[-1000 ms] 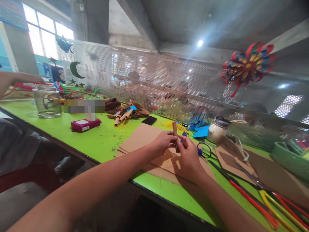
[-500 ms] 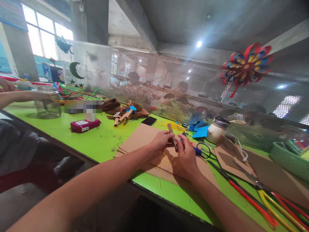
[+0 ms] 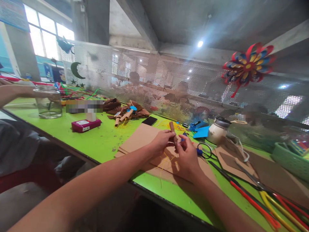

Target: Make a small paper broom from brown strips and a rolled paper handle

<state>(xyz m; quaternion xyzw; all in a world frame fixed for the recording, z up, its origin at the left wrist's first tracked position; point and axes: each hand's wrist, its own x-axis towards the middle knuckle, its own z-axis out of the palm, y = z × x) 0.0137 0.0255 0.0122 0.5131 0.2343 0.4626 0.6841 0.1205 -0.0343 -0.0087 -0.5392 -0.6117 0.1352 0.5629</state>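
Note:
Over a stack of brown cardboard sheets, my left hand pinches a small brown paper roll, whose upper end sticks up past the fingers. My right hand is closed at the lower end of the roll, thumb and bent fingers against it. Thin yellow string dangles in loops below both hands. Part of the roll is hidden by my fingers. Just behind my right hand lie blue-handled scissors, partly covered.
A phone, finished brown paper pieces and a purple box lie on the green table. At right are a white jug, large scissors and a green basket. A co-worker's arm is by a glass jar.
My right hand's fingers have shifted slightly around the roll's lower end, and the roll stands a little more upright. The co-worker's hand has drawn back from inside the jar's outline.

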